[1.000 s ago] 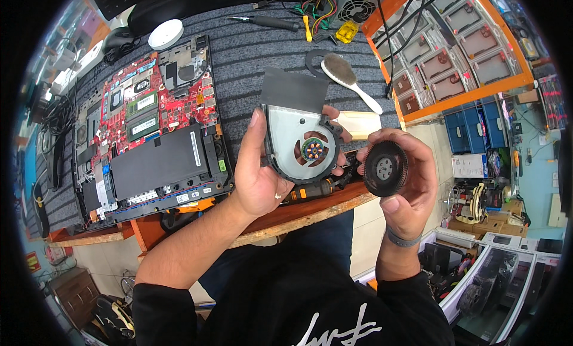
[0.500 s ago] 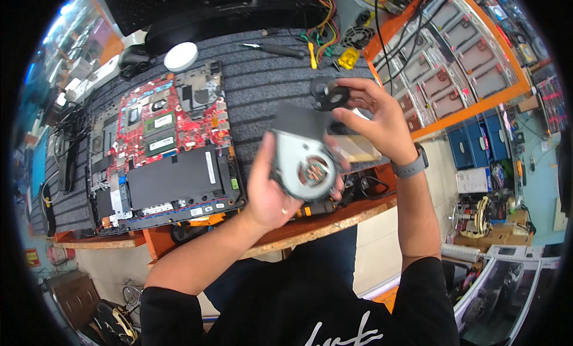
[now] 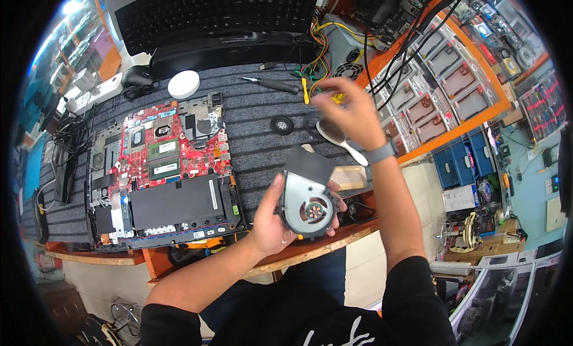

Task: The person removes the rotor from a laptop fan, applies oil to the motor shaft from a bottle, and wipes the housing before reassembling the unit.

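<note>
Fan housing (image 3: 310,206), one of it, is in our left hand (image 3: 271,224), gripped with the thumb along one edge and the fingers along the other; its dark flap (image 3: 310,164) points away from us, above the table's near edge. Our right hand (image 3: 355,116) hangs over the mat (image 3: 253,116) with its fingers bent, blurred, and we cannot tell whether it holds anything. On the mat we count one black fan wheel (image 3: 282,125), one flat ring (image 3: 309,122), one brush (image 3: 343,143) with its head beside the ring, one pen-shaped tool (image 3: 277,84), one white round lid (image 3: 183,84) and one mouse (image 3: 138,77). To our left lies one opened laptop base (image 3: 179,237); in it we see one red board (image 3: 201,155), two memory sticks (image 3: 164,148) and one black battery (image 3: 173,201). To our right, one orange frame (image 3: 436,140) holds several clear boxes (image 3: 439,56), their contents too small to name. Beyond it stand blue drawers (image 3: 459,167), their insides hidden.
</note>
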